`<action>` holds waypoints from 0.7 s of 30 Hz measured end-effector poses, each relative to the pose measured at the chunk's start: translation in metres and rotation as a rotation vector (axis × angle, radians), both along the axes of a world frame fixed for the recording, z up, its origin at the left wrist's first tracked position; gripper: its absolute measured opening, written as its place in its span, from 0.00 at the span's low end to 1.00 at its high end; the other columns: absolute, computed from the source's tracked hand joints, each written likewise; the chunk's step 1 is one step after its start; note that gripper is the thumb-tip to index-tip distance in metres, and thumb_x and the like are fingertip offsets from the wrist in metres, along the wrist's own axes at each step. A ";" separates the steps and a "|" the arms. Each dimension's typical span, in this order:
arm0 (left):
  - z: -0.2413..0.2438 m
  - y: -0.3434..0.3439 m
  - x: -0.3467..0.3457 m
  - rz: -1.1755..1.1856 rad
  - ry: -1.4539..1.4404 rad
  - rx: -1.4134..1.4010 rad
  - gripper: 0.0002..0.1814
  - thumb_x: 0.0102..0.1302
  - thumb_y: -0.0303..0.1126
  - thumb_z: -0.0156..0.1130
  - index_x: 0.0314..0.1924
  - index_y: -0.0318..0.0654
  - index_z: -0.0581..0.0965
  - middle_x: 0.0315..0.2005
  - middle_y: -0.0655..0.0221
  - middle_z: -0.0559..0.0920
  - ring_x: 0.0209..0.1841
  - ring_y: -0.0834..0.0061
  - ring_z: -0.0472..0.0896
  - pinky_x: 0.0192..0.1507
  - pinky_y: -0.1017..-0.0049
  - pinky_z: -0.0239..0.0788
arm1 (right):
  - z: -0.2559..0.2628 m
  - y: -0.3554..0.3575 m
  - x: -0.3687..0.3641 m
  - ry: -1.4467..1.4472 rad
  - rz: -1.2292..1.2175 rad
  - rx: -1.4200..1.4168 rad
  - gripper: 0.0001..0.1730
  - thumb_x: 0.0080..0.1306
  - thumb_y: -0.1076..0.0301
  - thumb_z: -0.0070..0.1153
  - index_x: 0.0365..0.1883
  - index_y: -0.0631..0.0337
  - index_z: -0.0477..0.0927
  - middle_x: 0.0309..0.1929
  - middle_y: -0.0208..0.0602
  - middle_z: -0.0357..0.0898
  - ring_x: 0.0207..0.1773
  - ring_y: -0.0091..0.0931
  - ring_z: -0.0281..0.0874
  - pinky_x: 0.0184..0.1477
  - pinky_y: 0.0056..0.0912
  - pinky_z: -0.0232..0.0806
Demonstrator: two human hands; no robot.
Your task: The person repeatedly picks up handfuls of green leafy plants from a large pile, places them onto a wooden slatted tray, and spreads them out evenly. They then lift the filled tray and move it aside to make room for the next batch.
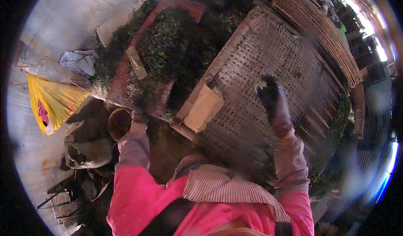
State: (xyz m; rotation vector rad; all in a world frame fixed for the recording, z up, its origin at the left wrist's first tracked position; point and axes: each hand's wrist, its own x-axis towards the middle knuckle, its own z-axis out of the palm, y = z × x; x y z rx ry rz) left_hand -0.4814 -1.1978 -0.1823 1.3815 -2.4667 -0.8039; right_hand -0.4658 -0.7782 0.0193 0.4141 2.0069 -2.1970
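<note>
My right hand [269, 91], in a dark glove, is over a woven bamboo tray [248, 59] with a flat wooden edge. Something pale shows at its fingertips; whether that is a held thing or part of the glove cannot be made out. A tan block or folded cardboard piece [203, 110] lies at the tray's near left corner. Lower left, my left hand [139, 116] is beside a round brown pot or bucket [119, 124], close to its rim. Its fingers are dark and blurred, so its grip is unclear.
Dark green leafy material [167, 37] is heaped inside reddish boards [133, 52], with a short wood strip [137, 63] on top. A yellow plastic bag [56, 100] and a sack [88, 148] sit at left. Stacked slatted bamboo pieces [318, 34] stand beyond the tray.
</note>
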 end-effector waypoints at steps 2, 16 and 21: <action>-0.002 -0.006 -0.012 -0.065 0.024 0.037 0.23 0.63 0.41 0.49 0.53 0.36 0.65 0.47 0.64 0.72 0.46 0.71 0.71 0.49 0.72 0.63 | 0.014 -0.060 -0.012 -0.318 -0.048 -0.138 0.24 0.66 0.55 0.37 0.55 0.59 0.64 0.43 0.38 0.72 0.45 0.32 0.71 0.47 0.29 0.64; 0.072 0.040 0.103 -0.998 0.178 0.720 0.22 0.64 0.42 0.46 0.54 0.38 0.63 0.49 0.64 0.71 0.48 0.70 0.70 0.51 0.72 0.62 | -0.160 -0.171 -0.012 -0.482 0.266 -0.584 0.18 0.66 0.58 0.38 0.48 0.60 0.68 0.38 0.35 0.71 0.44 0.29 0.69 0.45 0.28 0.65; 0.189 -0.021 0.038 -0.861 0.190 1.448 0.20 0.66 0.42 0.43 0.53 0.39 0.64 0.48 0.65 0.71 0.47 0.70 0.71 0.50 0.72 0.63 | -0.161 -0.120 0.036 -0.452 0.199 -0.550 0.17 0.65 0.60 0.38 0.47 0.61 0.69 0.38 0.34 0.72 0.43 0.28 0.69 0.46 0.27 0.64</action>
